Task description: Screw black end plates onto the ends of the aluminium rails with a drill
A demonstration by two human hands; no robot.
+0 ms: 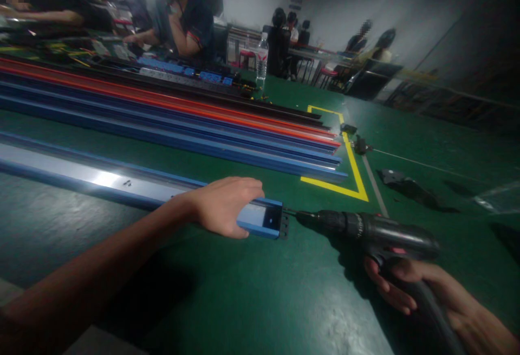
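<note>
Head view: from where I stand, a person works at a green table (pixel 252 290) with both bare hands. A blue rail (pixel 101 178) lies flat on it, long axis running left to right, the right end slightly nearer the person. That end wears a dark cap (pixel 285 227) with holes in it.

The left hand (pixel 227 206) curls over the rail just short of the cap, fingers across the far edge and thumb on the near edge, clasping it from above. The right hand (pixel 434 276) is wrapped around the handle of a black drill (pixel 390 236), fingers near the trigger; whether the trigger is pressed I cannot tell.

What matters most in space is the line between rail and drill. The drill is to the right of the rail, its bit (pixel 300 214) pointing left at the far corner of the cap, and the two long axes nearly line up. The tip is at the cap, though I cannot tell if it touches. The left hand is nearer the cap; the right is farther back behind the drill.

Beyond, blue rails (pixel 244 154) and red rails (pixel 203 108) lie side by side, their right ends within yellow tape (pixel 359 176). Farther off stands a bottle (pixel 262 59).
</note>
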